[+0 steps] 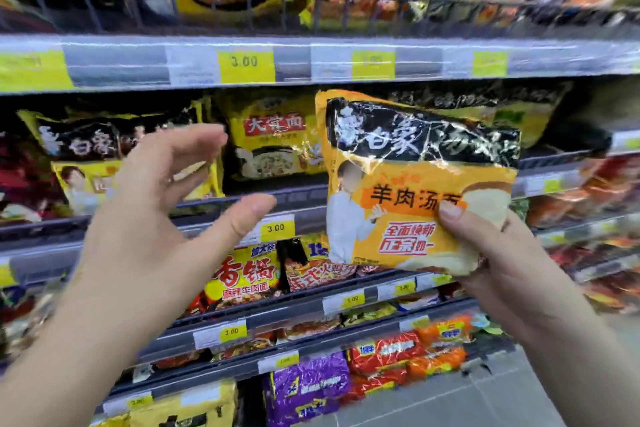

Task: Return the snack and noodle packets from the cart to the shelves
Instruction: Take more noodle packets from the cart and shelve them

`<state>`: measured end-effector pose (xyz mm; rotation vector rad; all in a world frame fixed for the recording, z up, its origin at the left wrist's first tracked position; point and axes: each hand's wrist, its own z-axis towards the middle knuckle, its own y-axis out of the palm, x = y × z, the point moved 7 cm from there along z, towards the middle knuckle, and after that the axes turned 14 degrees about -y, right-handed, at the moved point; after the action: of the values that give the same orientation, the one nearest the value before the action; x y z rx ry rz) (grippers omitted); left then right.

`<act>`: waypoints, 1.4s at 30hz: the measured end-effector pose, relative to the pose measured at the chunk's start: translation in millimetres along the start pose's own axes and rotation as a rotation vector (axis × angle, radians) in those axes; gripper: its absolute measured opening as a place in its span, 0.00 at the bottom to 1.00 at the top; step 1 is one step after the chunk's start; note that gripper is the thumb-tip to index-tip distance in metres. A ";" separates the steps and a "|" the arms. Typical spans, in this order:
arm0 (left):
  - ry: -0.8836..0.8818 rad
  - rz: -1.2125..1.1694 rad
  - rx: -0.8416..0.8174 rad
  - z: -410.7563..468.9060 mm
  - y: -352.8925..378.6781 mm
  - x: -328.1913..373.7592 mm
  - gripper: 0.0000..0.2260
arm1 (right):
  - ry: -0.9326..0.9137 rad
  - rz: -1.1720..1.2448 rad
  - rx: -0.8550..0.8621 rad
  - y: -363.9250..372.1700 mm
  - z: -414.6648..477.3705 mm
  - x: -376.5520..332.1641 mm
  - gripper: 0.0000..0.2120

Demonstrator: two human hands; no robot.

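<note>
while right hand [498,253] pinches orange noodle packet [415,184] by lower corner before middle shelf [263,199], left hand [162,204] spread, holding nothing; risk: corner pinch slips, packet drops or misses matching stack [114,156].

Just below the price rail [242,61], shelved packets [273,139] crowd the bay, leaving a dark slot [277,184] under them. Below the rail's right half, the held packet [415,184] screens the shelf.
</note>
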<state>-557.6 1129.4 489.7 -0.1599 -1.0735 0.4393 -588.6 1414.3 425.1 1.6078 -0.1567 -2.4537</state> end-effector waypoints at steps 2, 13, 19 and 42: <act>-0.068 -0.042 -0.112 7.3 22.6 1.7 0.27 | 0.039 0.052 0.037 -14.8 -6.5 -11.4 0.22; -0.376 -0.206 -0.496 -21.2 172.7 46.1 0.37 | 0.163 -0.009 0.173 -95.9 -47.3 -64.4 0.41; -0.443 -0.254 -0.443 -31.1 215.2 75.7 0.26 | 0.151 -0.042 0.075 -138.7 -33.6 -84.8 0.18; -0.568 -0.134 -0.150 71.2 203.3 -25.0 0.23 | 0.137 -0.328 -0.209 -113.9 118.3 11.1 0.16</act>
<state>-684.7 1296.4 434.8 -0.0950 -1.6664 0.2864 -713.9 1520.0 440.0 1.8178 0.4010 -2.4697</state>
